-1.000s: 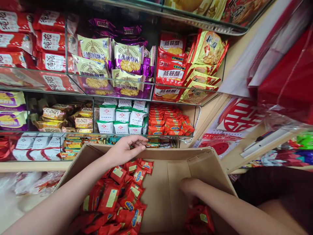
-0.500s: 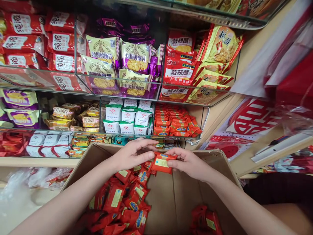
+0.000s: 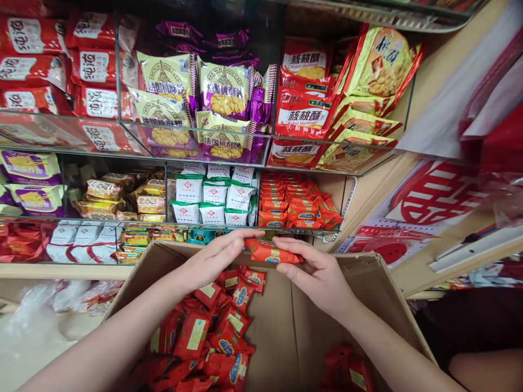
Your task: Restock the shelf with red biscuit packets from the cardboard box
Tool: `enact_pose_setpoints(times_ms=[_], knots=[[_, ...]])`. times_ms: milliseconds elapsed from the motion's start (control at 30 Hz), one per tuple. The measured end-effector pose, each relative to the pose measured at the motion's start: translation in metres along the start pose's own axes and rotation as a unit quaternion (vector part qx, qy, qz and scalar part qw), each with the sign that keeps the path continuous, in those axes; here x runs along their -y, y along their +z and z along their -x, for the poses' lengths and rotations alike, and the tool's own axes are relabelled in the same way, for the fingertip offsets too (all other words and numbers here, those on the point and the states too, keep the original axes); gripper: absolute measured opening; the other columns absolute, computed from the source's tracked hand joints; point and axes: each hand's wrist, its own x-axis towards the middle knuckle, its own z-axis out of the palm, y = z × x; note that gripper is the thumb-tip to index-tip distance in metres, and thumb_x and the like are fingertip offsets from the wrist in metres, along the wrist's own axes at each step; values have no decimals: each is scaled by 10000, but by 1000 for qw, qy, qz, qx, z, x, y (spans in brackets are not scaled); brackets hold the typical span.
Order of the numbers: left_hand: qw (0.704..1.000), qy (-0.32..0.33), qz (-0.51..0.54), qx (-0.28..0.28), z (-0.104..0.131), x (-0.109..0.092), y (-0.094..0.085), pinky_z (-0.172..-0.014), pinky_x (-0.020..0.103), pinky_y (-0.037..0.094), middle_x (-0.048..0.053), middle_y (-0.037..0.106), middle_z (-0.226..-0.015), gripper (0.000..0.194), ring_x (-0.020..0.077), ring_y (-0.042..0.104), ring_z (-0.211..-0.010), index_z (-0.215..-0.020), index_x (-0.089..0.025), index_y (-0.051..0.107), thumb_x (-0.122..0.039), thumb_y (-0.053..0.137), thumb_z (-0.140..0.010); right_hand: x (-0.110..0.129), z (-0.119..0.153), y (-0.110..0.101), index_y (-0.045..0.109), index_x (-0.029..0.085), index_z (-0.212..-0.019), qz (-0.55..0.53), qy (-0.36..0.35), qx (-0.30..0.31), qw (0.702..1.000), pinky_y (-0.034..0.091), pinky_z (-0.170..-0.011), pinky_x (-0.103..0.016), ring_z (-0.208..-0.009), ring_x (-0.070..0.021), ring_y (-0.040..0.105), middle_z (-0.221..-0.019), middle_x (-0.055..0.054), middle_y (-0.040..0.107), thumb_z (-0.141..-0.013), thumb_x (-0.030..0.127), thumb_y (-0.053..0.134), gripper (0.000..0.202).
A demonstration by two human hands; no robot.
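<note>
A small red snack packet [image 3: 272,252] is held over the cardboard box [image 3: 273,337], pinched between the thumb and fingers of my right hand [image 3: 322,272]. At its other end is my left hand [image 3: 214,261], fingers stretched out and close to the packet's left tip; whether they touch it I cannot tell. Below my left hand, a heap of matching red packets [image 3: 229,332] fills the left side of the box. A smaller group of red packets [image 3: 347,370] lies at the box's near right, partly hidden by my right forearm.
Past the box's far edge, a shelf compartment holds stacked red packets [image 3: 296,204], with white-and-green packets [image 3: 214,191] beside it. A glass shelf edge [image 3: 204,155] runs above them, under French biscuit packs [image 3: 224,90]. Hanging red-and-white decorations [image 3: 437,190] are at the right.
The packet has risen a little and turned, so its yellow label no longer faces me. My left hand has shifted slightly left, and its fingers are straighter.
</note>
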Motion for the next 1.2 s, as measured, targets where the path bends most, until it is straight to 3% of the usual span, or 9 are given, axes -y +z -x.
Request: enact_pose_setpoints(times_ms=[100,267,467,567,767,900,1000,1133,1200], knots=[[1000,-20,12,10,0,-1,2,-812,300,473,96,599,-1123,463,213,581,-964,-1186,-173,496,-464,463,-826,-2,0,4,621,267,-1031,20,-51,6,998,391,-963,-394,-1122,-212,485,-1187,-66,531,-747,207,624,290],[1000,-22,-7,-7,-2,1,9,-792,284,482,87,632,-1009,449,184,597,-890,-1140,-132,511,-264,625,-725,-11,2,14,539,260,-1064,-78,4,-15,997,428,-916,-362,-1156,-214,447,-1281,-80,399,-728,205,632,353],[1000,-28,-3,-5,-2,1,10,-794,263,483,99,625,-1037,454,172,590,-911,-1166,-107,490,-236,604,-746,-5,0,19,355,262,-1151,-214,116,-18,970,490,-799,-341,-914,-177,596,-1027,-54,606,-695,249,661,550],[999,-28,18,-25,-3,4,11,-791,273,488,101,628,-1045,415,174,598,-895,-1130,-108,516,-267,601,-757,-3,1,22,408,244,-1083,-224,142,-46,963,487,-811,-336,-914,-180,598,-1015,-45,616,-662,250,690,507],[999,-11,20,-36,-3,10,13,-713,265,503,73,652,-951,349,163,611,-800,-1068,-128,556,-309,590,-772,2,3,29,507,199,-939,-224,191,-31,955,481,-806,-336,-878,-193,611,-946,-24,649,-659,259,688,339],[998,4,18,-57,-4,12,13,-743,283,495,84,661,-935,297,169,613,-828,-1024,-127,565,-325,544,-804,11,-10,12,447,215,-947,-206,172,-115,956,521,-695,-328,-752,-167,621,-903,-5,645,-588,232,733,459],[999,-11,24,-46,-4,13,15,-709,269,502,101,676,-911,294,166,623,-805,-1018,-114,567,-300,556,-791,19,-27,-11,432,216,-930,-178,162,-160,957,484,-518,-226,-633,-115,580,-844,14,624,-546,218,757,503],[999,-5,19,-46,-4,11,16,-700,262,508,113,683,-906,277,171,633,-810,-990,-106,585,-279,570,-774,22,-56,-36,501,175,-821,-185,192,-119,957,365,-419,-166,-547,-78,528,-742,7,604,-538,239,743,378],[999,3,8,-49,-5,11,17,-692,261,512,109,687,-896,266,175,638,-812,-976,-108,594,-275,572,-771,17,-74,-42,527,166,-779,-113,190,-112,969,349,-409,-173,-524,-82,521,-702,0,597,-573,254,690,277]])
